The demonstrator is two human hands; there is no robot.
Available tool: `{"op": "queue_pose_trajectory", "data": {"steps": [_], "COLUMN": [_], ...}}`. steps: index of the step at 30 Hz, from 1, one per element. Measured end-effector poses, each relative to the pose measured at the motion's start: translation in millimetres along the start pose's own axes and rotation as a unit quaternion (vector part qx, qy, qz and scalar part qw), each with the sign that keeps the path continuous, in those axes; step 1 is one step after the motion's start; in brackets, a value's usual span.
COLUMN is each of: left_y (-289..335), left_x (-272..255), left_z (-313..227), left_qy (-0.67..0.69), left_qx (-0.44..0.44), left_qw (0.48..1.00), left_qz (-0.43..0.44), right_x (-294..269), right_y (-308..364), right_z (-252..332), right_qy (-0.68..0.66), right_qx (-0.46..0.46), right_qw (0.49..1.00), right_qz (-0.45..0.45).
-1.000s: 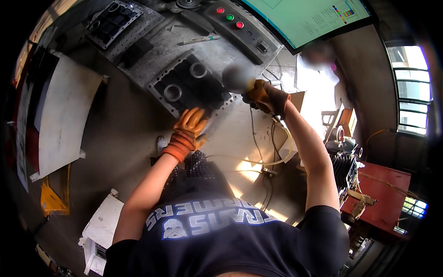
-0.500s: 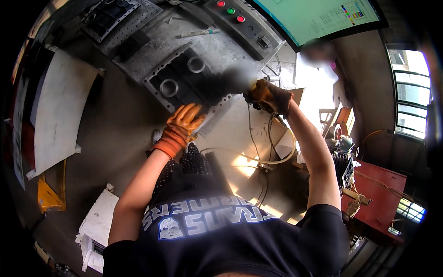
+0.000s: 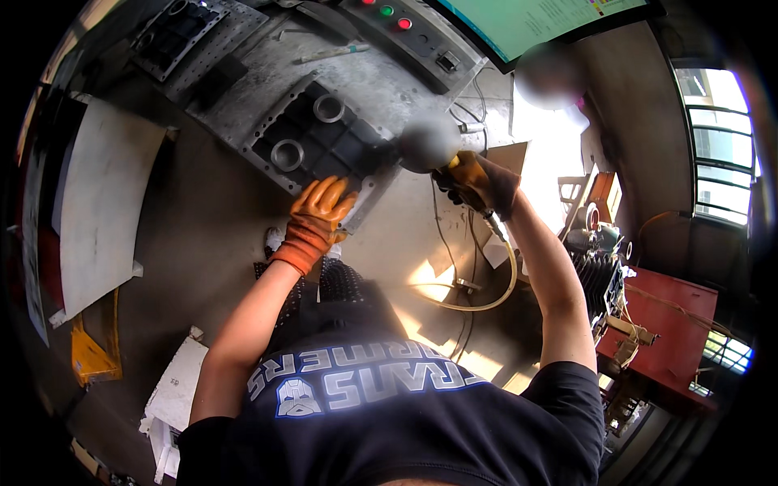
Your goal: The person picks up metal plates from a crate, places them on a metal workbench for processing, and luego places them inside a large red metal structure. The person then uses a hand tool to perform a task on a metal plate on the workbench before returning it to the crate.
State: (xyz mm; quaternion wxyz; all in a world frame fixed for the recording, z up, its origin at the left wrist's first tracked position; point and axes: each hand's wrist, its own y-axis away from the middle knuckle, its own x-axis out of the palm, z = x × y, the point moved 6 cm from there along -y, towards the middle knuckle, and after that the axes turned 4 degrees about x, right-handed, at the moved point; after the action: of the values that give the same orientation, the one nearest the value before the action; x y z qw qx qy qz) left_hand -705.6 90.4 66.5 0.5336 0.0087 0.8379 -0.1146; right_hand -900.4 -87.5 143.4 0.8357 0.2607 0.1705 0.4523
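A dark metal casting (image 3: 312,134) with a pale machined rim and two round rings lies on the grey metal bench. My left hand (image 3: 320,212), in an orange glove, rests on its near edge with the fingers stretched out and slightly apart. To the right of the casting, my right hand (image 3: 478,180), in an orange-brown glove, is closed around a hose-fed hand tool (image 3: 454,164). From the tool's lower end runs a yellowish hose (image 3: 512,275). A blurred round patch hides the tool's front and part of the casting's right side.
Behind the casting are a marker-like stick (image 3: 332,53) and a control box (image 3: 405,36) with red and green buttons. A monitor (image 3: 543,24) stands at the back right. Further right is a red metal cabinet (image 3: 660,324). A white panel (image 3: 109,202) stands at left. Cables hang below the bench.
My right hand has moved slightly right and toward me with the tool, showing more of the hose fitting. My left hand stays at the casting's near edge. The view has shifted a little.
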Motion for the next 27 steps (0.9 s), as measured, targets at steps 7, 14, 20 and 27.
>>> {"op": "queue_pose_trajectory", "data": {"steps": [7, 14, 20, 27], "left_y": [-2, -5, -8, 3], "left_x": [3, 10, 11, -58], "left_z": [-1, -4, -13, 69], "left_qy": [-0.017, -0.014, 0.0, -0.088], "left_qx": [0.007, -0.013, -0.045, 0.009], "left_qw": [1.0, 1.0, 0.999, 0.995], "left_qz": [0.003, 0.011, 0.021, 0.045], "right_x": [-4, -10, -7, 19], "right_y": [-46, 7, 10, -6], "right_z": [-26, -40, -32, -10], "right_qy": [-0.026, -0.083, -0.061, -0.018], "right_qx": [0.04, 0.126, 0.077, 0.108], "right_qw": [0.996, 0.988, 0.995, 0.994], "right_qz": [0.076, -0.036, -0.032, -0.027]}}
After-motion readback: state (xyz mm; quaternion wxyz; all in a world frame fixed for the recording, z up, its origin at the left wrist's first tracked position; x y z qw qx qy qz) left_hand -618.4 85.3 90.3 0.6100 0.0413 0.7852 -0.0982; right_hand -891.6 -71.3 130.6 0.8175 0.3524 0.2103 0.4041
